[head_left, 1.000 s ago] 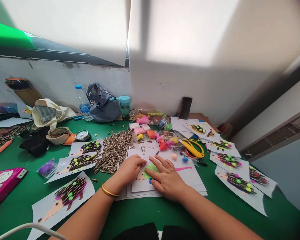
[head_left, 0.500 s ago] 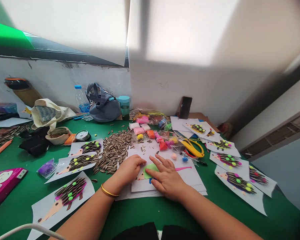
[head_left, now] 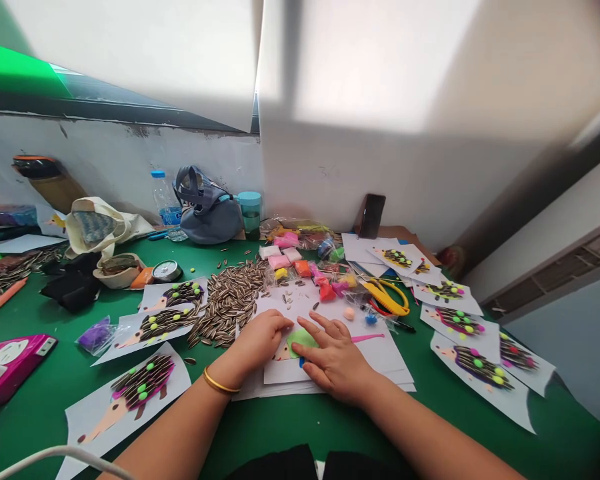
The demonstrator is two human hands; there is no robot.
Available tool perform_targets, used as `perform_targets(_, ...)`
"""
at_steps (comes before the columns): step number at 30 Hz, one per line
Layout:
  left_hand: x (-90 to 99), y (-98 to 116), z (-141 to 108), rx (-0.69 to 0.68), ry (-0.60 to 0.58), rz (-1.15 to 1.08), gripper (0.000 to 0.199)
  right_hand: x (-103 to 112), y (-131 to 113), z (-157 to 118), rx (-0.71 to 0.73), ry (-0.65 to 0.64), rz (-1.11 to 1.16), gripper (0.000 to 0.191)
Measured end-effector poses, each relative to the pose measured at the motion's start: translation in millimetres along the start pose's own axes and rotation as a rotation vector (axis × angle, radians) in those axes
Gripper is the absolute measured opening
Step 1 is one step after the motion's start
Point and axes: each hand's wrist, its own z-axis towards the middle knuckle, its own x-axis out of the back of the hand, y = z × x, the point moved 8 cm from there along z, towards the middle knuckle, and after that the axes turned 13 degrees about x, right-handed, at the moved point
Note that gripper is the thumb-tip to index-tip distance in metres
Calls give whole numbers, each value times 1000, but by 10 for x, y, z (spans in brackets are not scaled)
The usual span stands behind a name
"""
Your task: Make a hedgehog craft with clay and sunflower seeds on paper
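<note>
Green modelling clay (head_left: 303, 338) lies flattened on a sheet of white paper (head_left: 280, 375), forming the body of a small animal figure with a peach face (head_left: 283, 352). My right hand (head_left: 336, 357) rests over the clay, its fingers spread and pressing on the green surface. At the clay's upper left edge is my left hand (head_left: 263, 340), its fingers bent and close together; what lies under the fingertips is hidden. Some blue (head_left: 301, 363) shows below the green, partly covered by my right hand. A pink clay tool (head_left: 367, 338) lies to the right of that hand.
A heap of sunflower seeds (head_left: 235, 300) is left of the paper. Packets of coloured clay (head_left: 303, 268) and yellow-handled scissors (head_left: 387, 297) lie beyond it. Finished hedgehog pictures (head_left: 100, 407) line both sides. A phone (head_left: 371, 215) leans on the wall; a pink device (head_left: 17, 363) sits far left.
My right hand's fingers have shifted slightly on the green clay, the index finger lying a little differently. My left hand stays in place. The whole view has moved very slightly.
</note>
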Motion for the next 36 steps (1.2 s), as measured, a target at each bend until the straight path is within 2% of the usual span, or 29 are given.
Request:
perform_targets(7,-11,-9,2,5,-2,8,43,-1,-1,-4,3,3,9,36)
perform_targets(13,-8,-1,2,0,-15,-5,41,-65,49,26,-59,-60,14,52)
perform_targets(16,-15,-6,10,10,-19,6,42,-86,65,36,-77,-83,18,49)
perform_targets(24,-45,-26,18,3,-19,13,44,-36,101,7,-115,-41,-6,46)
perform_targets(36,-58,-12,11,-10,14,26,37,-19,168,-67,-139,-8,-27,45)
